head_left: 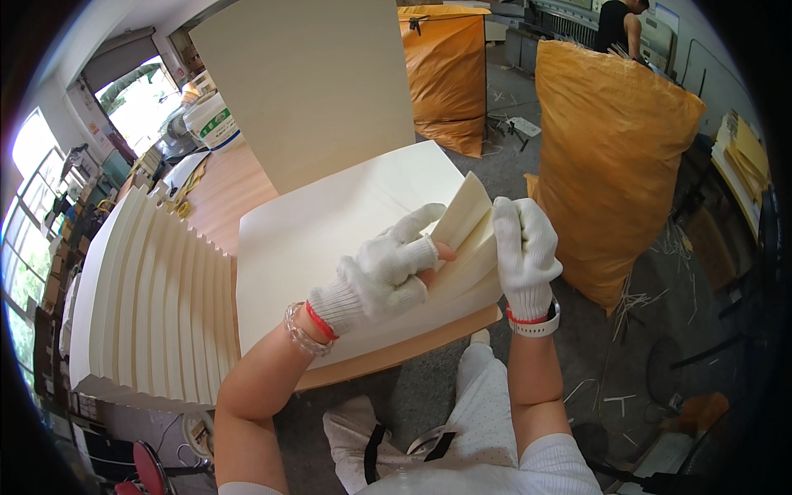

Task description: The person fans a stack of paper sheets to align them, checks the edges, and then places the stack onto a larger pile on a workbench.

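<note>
A thick stack of cream paper sheets [330,223] lies on a wooden board [412,346] in front of me. Both my hands wear white knit gloves. My left hand [384,272] presses on the stack's near right corner, its fingers slipped under a lifted bundle of sheets [466,214]. My right hand [524,252] grips the raised edge of that bundle from the right, thumb and fingers closed on it. The corner of the bundle curls upward between the two hands.
A fanned row of cream paper stacks [157,297] lies at my left. A tall cream board [313,82] stands behind the stack. Two large orange sacks [610,157] [445,74] stand on the grey floor at right and behind. Another person [619,25] stands at the far back.
</note>
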Motion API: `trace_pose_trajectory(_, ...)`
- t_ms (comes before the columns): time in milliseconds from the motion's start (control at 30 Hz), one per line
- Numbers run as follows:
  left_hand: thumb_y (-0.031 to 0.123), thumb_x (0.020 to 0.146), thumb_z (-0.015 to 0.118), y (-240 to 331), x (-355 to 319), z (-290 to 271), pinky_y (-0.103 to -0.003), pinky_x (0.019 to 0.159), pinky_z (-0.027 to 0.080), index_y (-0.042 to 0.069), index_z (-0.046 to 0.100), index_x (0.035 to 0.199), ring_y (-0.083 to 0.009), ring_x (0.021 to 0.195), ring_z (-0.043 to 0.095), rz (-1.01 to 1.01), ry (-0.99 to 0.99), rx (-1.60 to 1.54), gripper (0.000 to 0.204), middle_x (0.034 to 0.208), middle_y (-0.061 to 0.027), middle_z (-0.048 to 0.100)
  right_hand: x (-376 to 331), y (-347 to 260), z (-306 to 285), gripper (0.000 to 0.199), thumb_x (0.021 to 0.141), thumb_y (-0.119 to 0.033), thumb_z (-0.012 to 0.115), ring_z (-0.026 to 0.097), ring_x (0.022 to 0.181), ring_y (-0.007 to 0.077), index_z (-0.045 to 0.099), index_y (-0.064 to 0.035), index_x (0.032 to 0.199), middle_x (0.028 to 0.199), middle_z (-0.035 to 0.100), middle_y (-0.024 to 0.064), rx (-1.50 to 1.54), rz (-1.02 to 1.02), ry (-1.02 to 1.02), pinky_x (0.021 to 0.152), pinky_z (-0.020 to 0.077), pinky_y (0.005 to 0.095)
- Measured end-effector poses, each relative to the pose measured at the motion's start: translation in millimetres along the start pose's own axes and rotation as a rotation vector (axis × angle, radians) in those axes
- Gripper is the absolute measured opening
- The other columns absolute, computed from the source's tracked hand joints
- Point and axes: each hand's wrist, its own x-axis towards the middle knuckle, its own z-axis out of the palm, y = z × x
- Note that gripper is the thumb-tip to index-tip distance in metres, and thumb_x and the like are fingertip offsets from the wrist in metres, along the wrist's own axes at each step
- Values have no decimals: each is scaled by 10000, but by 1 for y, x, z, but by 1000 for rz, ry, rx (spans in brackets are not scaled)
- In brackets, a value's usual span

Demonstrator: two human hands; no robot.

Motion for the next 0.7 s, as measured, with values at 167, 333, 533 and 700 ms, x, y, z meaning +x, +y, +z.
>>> trace_pose_trajectory(167, 49, 706, 866, 1, -1, 10, -366, 896, 525, 77, 694, 1081, -315, 1095, 656, 36, 144, 84, 414, 1527, -262, 405, -1, -1, -1, 284, 985, -92, 632, 476, 551, 241, 504, 1, 749, 655, 475, 108, 34, 55, -12, 535, 377, 385)
trace_pose_trajectory(333, -37, 731, 774, 0, -1, 8, -363, 887, 527, 73, 698, 1092, -332, 1087, 655, 74, 160, 70, 384, 1522, -240, 422, -1, -1, -2, 270, 981, -90, 636, 483, 564, 241, 519, 3, 757, 660, 487, 104, 72, 55, -18, 546, 391, 381)
trace_pose_trajectory(533, -118, 724, 634, 0, 1, 2, -353, 862, 532, 57, 692, 1090, -321, 1053, 659, 92, 10, 61, 410, 1487, -248, 454, -2, 2, -1, 274, 982, -99, 638, 489, 561, 231, 523, 2, 754, 655, 492, 101, 47, 65, -38, 542, 392, 375)
trace_pose_trajectory(700, -30, 727, 791, -6, -2, 11, -367, 882, 529, 59, 680, 1072, -326, 1059, 654, 88, 121, 1, 373, 1488, -249, 444, -1, 3, -1, 291, 990, -110, 635, 475, 534, 214, 522, 3, 747, 639, 489, 99, 49, 69, -14, 523, 383, 369)
